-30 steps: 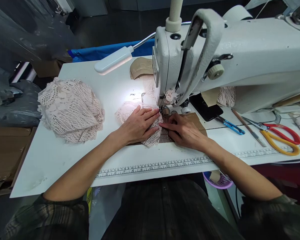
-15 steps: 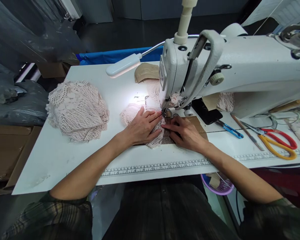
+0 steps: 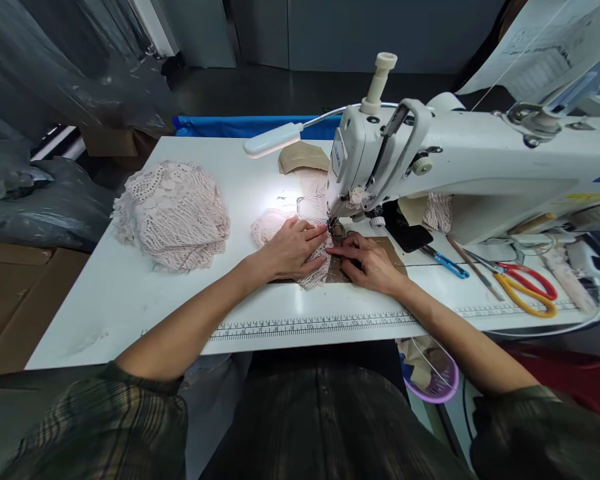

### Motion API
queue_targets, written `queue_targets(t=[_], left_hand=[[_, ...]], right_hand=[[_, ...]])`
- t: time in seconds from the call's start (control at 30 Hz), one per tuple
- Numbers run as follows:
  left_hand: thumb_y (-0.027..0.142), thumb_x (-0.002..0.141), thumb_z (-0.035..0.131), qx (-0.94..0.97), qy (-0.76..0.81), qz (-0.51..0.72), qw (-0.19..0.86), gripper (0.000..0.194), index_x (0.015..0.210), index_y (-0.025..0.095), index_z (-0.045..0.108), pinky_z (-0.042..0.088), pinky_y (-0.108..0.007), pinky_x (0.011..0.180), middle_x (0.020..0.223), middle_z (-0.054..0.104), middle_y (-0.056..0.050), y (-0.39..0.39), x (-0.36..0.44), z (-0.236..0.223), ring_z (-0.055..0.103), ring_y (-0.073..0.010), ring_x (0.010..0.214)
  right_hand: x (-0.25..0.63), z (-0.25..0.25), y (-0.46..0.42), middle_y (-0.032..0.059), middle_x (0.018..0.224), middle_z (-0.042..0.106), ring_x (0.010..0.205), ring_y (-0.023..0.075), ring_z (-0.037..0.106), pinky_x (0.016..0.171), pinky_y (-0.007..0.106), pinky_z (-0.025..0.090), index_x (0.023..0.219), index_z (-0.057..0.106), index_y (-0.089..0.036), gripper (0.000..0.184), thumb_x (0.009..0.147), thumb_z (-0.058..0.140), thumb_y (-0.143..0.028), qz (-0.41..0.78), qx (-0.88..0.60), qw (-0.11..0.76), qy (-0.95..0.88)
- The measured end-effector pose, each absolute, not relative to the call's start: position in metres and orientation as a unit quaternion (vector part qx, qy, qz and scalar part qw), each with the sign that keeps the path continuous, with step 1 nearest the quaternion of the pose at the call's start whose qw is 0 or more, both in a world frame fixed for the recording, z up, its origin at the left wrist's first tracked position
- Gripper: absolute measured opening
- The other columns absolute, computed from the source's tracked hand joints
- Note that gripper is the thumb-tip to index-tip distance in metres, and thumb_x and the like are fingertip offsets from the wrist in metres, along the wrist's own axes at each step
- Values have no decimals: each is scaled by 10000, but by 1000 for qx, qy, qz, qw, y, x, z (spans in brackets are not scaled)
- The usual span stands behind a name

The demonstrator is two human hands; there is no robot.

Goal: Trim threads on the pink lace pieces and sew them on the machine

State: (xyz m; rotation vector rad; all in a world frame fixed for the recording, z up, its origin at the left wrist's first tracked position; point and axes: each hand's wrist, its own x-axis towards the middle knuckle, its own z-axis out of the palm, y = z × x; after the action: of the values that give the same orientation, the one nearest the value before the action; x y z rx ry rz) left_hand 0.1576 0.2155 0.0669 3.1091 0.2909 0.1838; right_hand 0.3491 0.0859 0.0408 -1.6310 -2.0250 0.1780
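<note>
One white table (image 3: 105, 300) (ruler-marked) borders dark floor (image 3: 260, 93), left hand (image 3: 296, 252) open on lace (image 3: 266, 225), right hand (image 3: 367, 263) half-curled touching it, grip unclear.

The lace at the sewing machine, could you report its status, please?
Left hand flat on lace. Right hand at its edge. Scissors clear of both hands.

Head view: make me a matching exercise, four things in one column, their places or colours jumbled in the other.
1. Scissors
2. Lace pile
3. Left hand
4. Basket

A. Purple, below the table
B. Spread on the lace piece
C. Red and yellow handles
D. On the table's left part

Pairs: 1-C; 2-D; 3-B; 4-A
</note>
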Motion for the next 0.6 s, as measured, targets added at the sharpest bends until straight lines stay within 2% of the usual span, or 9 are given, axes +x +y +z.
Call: queue_targets(t=[0.17,0.6], left_hand=[[446,969,343,995,86,58,6,541,1372,115,487,352,-471,1003,1463,454,-112,217,157,69,487,-284,1187],[432,974,331,993,102,63,-5,542,1371,94,482,292,-560,1067,1462,445,-146,212,159,66,495,-301,1185]], right_hand=[[348,41,87,62,950,568,929,205,572,869,395,484,1167,689,-261,369,867,496,-164,72,-599,281,-747],[352,37,87,68,986,566,955,219,560,877,404,474,1213,666,-280,397,861,523,-165,73,-601,260,-752]])
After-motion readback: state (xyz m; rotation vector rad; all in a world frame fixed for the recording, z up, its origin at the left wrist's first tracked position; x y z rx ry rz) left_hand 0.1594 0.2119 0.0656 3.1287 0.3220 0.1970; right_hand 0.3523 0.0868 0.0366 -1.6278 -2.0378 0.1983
